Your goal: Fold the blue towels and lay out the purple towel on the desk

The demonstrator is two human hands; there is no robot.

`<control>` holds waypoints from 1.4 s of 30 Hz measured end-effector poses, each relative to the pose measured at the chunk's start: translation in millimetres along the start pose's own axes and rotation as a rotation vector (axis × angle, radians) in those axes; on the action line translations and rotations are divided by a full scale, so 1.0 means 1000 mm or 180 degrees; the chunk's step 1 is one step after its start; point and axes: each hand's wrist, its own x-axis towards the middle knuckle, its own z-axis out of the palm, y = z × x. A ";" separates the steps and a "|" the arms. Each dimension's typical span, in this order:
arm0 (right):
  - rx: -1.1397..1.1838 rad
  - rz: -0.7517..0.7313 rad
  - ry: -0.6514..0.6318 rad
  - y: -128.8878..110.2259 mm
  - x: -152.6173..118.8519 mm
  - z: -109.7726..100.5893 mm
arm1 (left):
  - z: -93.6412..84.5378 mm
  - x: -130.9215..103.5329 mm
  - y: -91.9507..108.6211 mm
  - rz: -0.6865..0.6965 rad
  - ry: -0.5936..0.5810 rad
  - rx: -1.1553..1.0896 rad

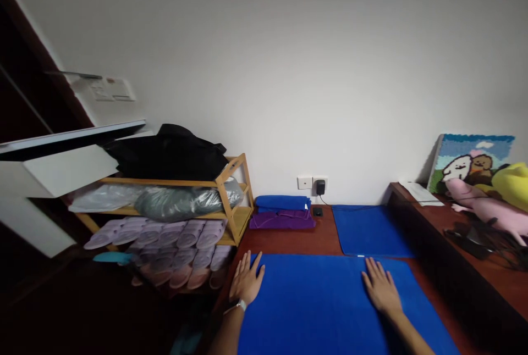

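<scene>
A large blue cloth (317,300) lies spread flat on the reddish-brown wooden surface (289,242). My left hand (246,279) rests at the cloth's left edge, fingers extended and slightly apart, with a watch on the wrist. Near the upper right part of the same cloth, my right hand (381,288) lies flat with its fingers spread. Behind it is a smaller blue cloth (371,229), also flat. A folded blue cloth (282,202) and a folded purple cloth (282,220) sit against the wall.
At left stands a wooden rack (239,217) with a black bag (169,151), plastic-wrapped items and several slippers (192,233). A black plug (320,187) sits in the wall socket. The raised ledge (447,217) at right holds a pink plush toy (487,206) and a picture (472,162).
</scene>
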 end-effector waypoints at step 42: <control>0.0433 -0.0926 -0.0162 -0.113 -0.013 -0.003 | 0.009 0.002 -0.008 -0.0018 0.0100 0.0104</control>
